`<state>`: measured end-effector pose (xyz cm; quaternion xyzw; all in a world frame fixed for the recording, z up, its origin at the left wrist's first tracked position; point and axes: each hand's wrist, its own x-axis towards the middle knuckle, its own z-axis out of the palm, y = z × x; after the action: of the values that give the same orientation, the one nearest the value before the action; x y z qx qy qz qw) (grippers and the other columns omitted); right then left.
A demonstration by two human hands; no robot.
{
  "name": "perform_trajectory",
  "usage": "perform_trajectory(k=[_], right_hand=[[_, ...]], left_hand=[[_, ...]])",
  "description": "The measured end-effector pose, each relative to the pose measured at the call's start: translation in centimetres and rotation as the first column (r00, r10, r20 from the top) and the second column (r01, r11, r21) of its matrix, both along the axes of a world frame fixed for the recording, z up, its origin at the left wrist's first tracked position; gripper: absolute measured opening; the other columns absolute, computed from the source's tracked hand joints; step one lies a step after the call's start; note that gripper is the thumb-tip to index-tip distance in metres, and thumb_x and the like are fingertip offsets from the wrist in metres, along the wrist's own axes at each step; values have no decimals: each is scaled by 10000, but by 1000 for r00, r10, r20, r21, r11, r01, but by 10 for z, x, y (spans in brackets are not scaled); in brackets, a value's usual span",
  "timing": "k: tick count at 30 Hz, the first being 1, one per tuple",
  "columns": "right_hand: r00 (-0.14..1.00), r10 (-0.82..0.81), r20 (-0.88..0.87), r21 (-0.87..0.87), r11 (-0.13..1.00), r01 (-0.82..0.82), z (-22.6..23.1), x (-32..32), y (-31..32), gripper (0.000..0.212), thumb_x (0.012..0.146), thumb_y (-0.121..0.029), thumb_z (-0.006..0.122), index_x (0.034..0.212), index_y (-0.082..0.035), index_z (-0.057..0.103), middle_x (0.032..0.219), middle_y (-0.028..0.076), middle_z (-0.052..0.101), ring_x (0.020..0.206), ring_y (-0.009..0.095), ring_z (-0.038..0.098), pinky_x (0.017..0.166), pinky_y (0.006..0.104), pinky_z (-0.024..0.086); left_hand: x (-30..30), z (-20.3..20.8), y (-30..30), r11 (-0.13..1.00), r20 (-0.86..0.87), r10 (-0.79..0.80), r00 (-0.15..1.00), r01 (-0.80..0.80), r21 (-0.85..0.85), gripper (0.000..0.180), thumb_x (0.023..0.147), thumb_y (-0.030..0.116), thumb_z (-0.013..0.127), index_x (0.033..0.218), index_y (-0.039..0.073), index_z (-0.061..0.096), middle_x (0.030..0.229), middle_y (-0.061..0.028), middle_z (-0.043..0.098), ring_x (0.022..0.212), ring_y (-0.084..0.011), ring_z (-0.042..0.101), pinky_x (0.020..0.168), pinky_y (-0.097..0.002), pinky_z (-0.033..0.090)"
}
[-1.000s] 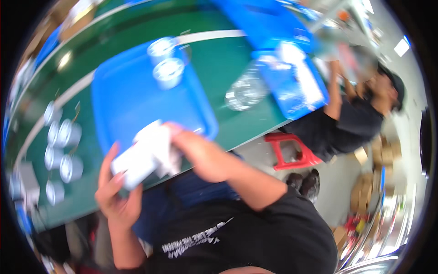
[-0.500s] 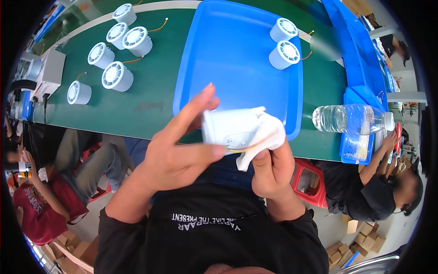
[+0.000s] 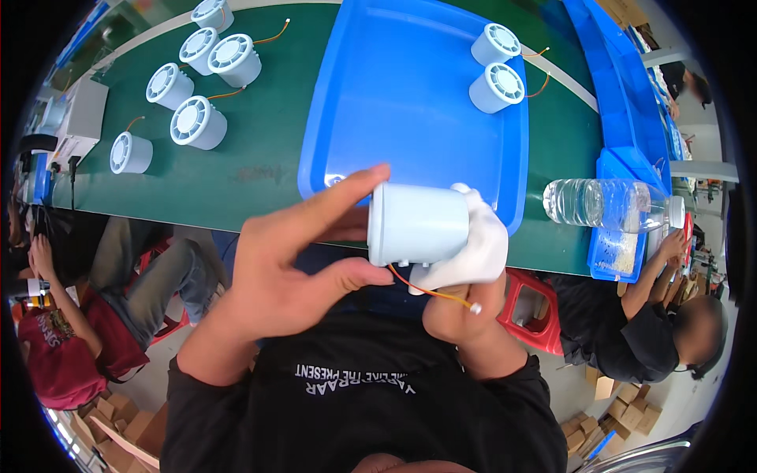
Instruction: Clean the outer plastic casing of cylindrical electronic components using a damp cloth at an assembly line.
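A pale blue cylindrical housing (image 3: 422,225) lies sideways in front of my chest, over the near edge of the blue tray (image 3: 410,150). My left hand (image 3: 288,260) is closed on its rimmed end, thumb below and fingers above. A white cloth (image 3: 481,248) covers my right hand (image 3: 467,307) and is pressed to the housing's other end. The right fingers are mostly hidden behind the cloth. From the housing's underside, a red and yellow wire lead (image 3: 430,292) hangs down to a small white plug.
Two similar housings (image 3: 498,87) stand in the tray's far right part. Several more (image 3: 199,122) stand on the green table (image 3: 260,181) at the left. A clear water bottle (image 3: 603,205) lies right of the tray, beside blue bins (image 3: 619,256). Other people sit on both sides.
The housing has rolled in my hands: its side with screw holes has turned away and a smooth side faces up. The wire lead now hangs free below it. Both hands have shifted slightly.
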<state>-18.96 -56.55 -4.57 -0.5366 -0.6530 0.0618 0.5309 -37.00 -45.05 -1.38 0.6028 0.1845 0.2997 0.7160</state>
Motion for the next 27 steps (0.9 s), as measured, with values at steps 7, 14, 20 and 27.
perform_trajectory(k=[7, 14, 20, 27], right_hand=[[611, -100, -785, -378, 860, -344, 23, 3, -5, 426, 1058, -269, 470, 1361, 30, 492, 1075, 55, 636, 889, 80, 588, 742, 216, 464], [991, 125, 48, -119, 986, -118, 29, 11, 6, 368, 1010, -100, 439, 682, -98, 606, 1164, 213, 609, 979, 372, 624, 945, 433, 445], [606, -117, -787, -420, 822, -386, 42, 7, 6, 419, 1069, -234, 434, 1372, 52, 473, 1099, 71, 634, 905, 90, 577, 785, 215, 451], [870, -69, -488, -203, 978, -37, 25, -6, 2, 327, 1045, -198, 472, 1242, 51, 555, 1109, 140, 624, 979, 213, 619, 832, 303, 489]], left_hand=[[-4, -3, 11, 471, -135, 125, 983, 61, 880, 689, 722, 30, 835, 1338, -47, 537, 1351, -238, 575, 1160, -318, 643, 926, -376, 545], [-3, 9, 5, 986, -37, -53, 998, 46, -162, 722, 767, 32, 816, 1407, -4, 484, 1355, -148, 590, 1165, -246, 631, 930, -387, 556], [-5, 5, 15, 480, -159, 148, 976, 70, 874, 636, 756, 27, 803, 1335, -36, 547, 1366, -263, 551, 1224, -348, 594, 936, -415, 544], [2, 8, 5, 999, -100, 33, 994, -32, 6, 907, 714, 147, 880, 1448, -58, 388, 1371, -222, 546, 1181, -290, 617, 951, -369, 532]])
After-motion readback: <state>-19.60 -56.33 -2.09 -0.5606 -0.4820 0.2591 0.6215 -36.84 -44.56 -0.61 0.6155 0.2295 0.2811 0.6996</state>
